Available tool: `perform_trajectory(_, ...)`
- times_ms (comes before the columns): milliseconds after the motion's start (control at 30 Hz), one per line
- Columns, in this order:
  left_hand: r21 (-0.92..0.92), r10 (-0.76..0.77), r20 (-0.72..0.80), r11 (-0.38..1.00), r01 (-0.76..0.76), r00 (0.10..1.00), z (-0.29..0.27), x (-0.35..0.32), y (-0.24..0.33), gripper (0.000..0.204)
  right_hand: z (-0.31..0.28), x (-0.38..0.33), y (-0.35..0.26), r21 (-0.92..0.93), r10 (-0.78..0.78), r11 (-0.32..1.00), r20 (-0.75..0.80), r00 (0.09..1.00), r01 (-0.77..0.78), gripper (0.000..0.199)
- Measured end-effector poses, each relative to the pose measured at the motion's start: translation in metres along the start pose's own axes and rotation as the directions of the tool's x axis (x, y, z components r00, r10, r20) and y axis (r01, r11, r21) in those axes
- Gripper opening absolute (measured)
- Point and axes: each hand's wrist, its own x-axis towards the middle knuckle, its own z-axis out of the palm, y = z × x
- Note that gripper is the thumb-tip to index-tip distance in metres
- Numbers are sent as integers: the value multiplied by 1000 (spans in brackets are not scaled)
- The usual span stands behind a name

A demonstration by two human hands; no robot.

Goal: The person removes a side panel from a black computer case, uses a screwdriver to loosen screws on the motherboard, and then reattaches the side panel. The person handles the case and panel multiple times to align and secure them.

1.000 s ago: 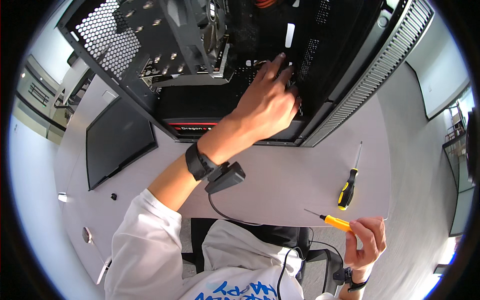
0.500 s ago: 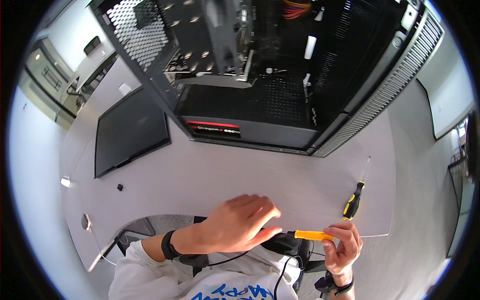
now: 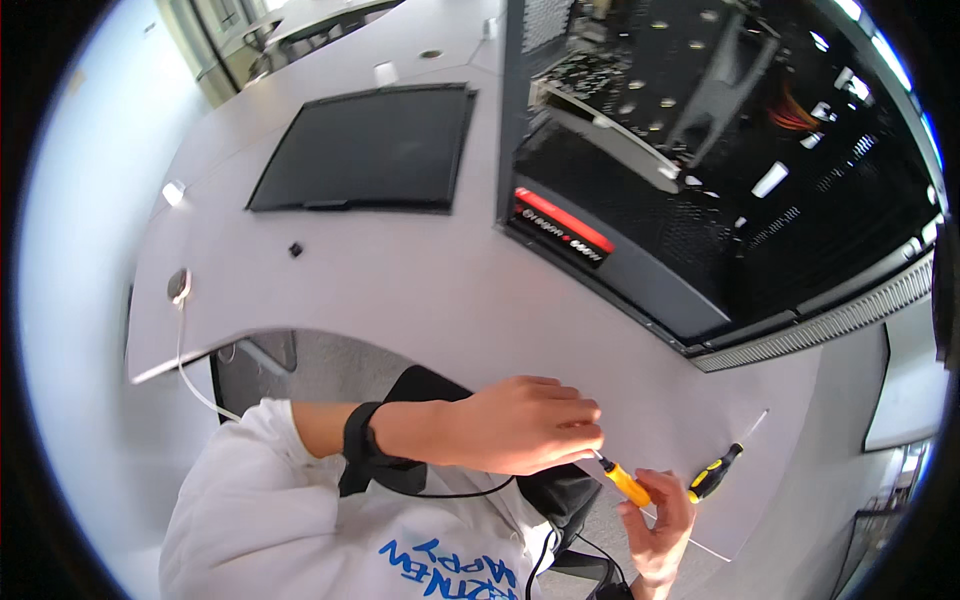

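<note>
Yellow driver (image 3: 628,484): held near the front edge of the table (image 3: 450,290), its shaft directed at the left hand (image 3: 530,425). Right hand (image 3: 660,515): fingers pinch the handle's rear end. Left hand: fingers curled at the shaft tip; whether they grip anything, cannot tell. Handling, as judged: light, rigid, handle possibly slick; best held mid-handle, thumb opposing 2 fingers. 1 black driver (image 3: 716,474) lies nearby.

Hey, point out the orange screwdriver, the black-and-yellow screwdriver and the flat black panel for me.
Orange screwdriver (image 3: 629,486), head view: middle of the handle.
Black-and-yellow screwdriver (image 3: 717,473), head view: middle of the handle.
Flat black panel (image 3: 365,150), head view: centre of its upper face.
</note>
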Motion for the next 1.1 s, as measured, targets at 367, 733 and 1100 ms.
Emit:
perform_trajectory(367, 40, -154, -226, 985, 167, 962, -32, -20, -7, 31, -68, -27, 9, 8, 284, 959, -14, 959, -284, 33)
perform_trajectory(733, -184, -455, -874, 639, 747, 173, -199, -165, -91, 46, -154, -11, 111, -391, 122, 811, -616, 778, -436, 33)
perform_trajectory(1100, -151, -603, -792, 34, 988, -100, -260, -307, -208, 81, -111, 8, 93, -644, 11, 683, -462, 887, -345, 24)
